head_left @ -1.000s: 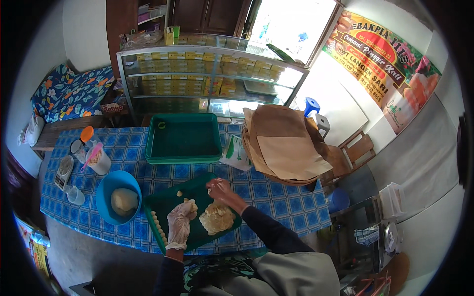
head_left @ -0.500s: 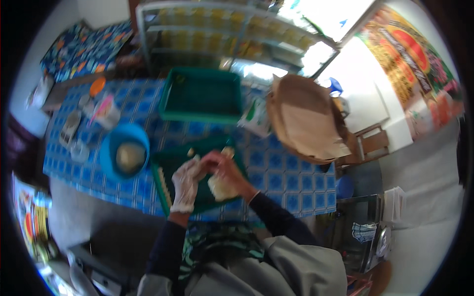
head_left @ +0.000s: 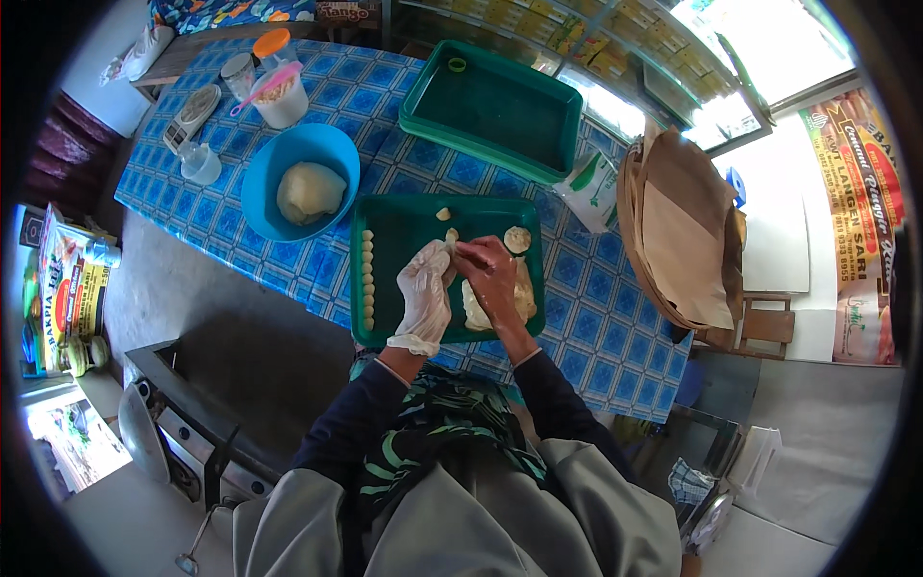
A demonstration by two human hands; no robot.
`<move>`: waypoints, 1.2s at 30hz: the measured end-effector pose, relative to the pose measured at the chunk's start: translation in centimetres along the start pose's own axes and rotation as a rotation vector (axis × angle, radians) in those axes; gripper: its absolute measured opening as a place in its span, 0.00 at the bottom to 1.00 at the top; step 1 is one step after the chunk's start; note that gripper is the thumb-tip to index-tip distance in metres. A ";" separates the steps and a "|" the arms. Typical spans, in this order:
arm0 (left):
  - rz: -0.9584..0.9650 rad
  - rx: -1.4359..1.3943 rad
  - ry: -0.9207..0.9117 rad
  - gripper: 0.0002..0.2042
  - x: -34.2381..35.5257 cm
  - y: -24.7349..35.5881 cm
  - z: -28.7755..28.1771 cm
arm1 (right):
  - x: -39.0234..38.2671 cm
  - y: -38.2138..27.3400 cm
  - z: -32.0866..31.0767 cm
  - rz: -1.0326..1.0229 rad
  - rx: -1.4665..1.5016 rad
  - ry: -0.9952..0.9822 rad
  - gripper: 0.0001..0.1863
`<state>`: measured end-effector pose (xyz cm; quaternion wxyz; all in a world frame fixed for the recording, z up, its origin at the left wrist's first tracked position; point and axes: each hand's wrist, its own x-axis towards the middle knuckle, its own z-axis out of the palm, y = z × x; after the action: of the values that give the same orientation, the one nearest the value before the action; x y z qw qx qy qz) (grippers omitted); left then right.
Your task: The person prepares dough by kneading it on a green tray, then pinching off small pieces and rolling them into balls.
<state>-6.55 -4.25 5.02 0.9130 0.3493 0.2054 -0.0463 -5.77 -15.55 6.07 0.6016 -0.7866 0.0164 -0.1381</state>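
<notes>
My left hand (head_left: 425, 293), in a thin clear glove, and my bare right hand (head_left: 492, 279) meet over a green tray (head_left: 404, 205). Their closed fingertips pinch a small pale piece of dough (head_left: 452, 235), mostly covered by the fingers. Along the tray's left side runs a row of several small dough balls (head_left: 367, 279). Another small lump (head_left: 443, 213) lies near the far rim. A round flattened piece (head_left: 517, 239) sits at the right, above a larger pale dough slab (head_left: 525, 291) partly hidden under my right hand.
Left of the tray, a blue bowl (head_left: 258, 192) holds a big dough mass (head_left: 311, 190). Behind stand stacked green trays (head_left: 486, 159), a plastic packet (head_left: 589, 192) and a paper-lined round basket (head_left: 678, 231). A tub (head_left: 282, 101), scale (head_left: 192, 111) and clear cup (head_left: 200, 163) are far left.
My view has shifted, so the table sits higher and turned in the picture. Both hands stay together over the tray, fingers still at the small dough piece.
</notes>
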 end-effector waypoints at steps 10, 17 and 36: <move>-0.256 0.377 -0.193 0.15 0.6 5.1 -0.9 | 1.8 -2.4 -2.6 0.539 0.331 -0.399 0.11; -0.350 0.169 -0.199 0.11 0.4 4.1 -1.3 | 1.5 -2.6 -2.5 0.445 0.144 -0.380 0.07; 0.158 0.164 -0.221 0.34 -1.7 0.5 -1.8 | 0.8 -0.4 0.4 0.654 0.588 -0.139 0.14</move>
<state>-8.60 -2.81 4.85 0.8994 0.4305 0.0710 -0.0291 -4.93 -15.26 6.51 0.8113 -0.5431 0.1842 0.1138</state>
